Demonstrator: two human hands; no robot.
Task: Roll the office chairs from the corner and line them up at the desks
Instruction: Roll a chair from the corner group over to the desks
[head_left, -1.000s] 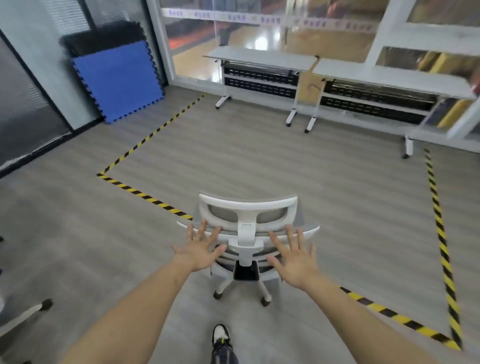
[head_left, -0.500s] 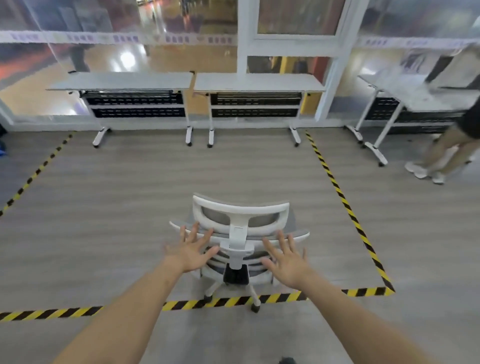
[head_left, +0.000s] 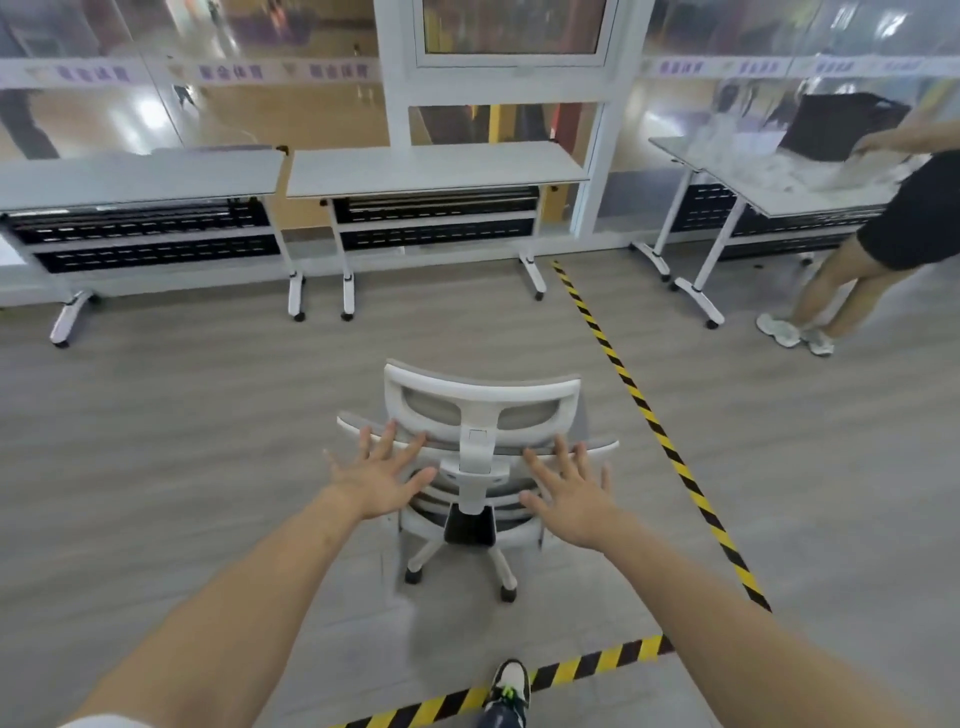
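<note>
With both hands spread flat, left hand (head_left: 382, 480) and right hand (head_left: 569, 496) on its backrest, the white office chair (head_left: 480, 457) at frame centre faces the table (head_left: 436, 166) above; light on casters, likely swivel-prone, best pushed evenly

The room is bright and evenly lit, with no dark corners. Light shines through the glass wall (head_left: 208, 104), and bright white spots glare on it, so the hall behind looks hazy and washed out. The purple words on the strip across the glass are too fuzzy to read. The office chair (head_left: 480, 457) drops only a pale, soft shadow on the grey floor (head_left: 156, 441). The chair and both arms look fairly sharp. The far right side is smeared, mostly the desk (head_left: 779, 182) top there and the standing person (head_left: 893, 223). The picture bends near the edges: the desks curve, and the yellow-black tape (head_left: 649, 421) leans.
</note>
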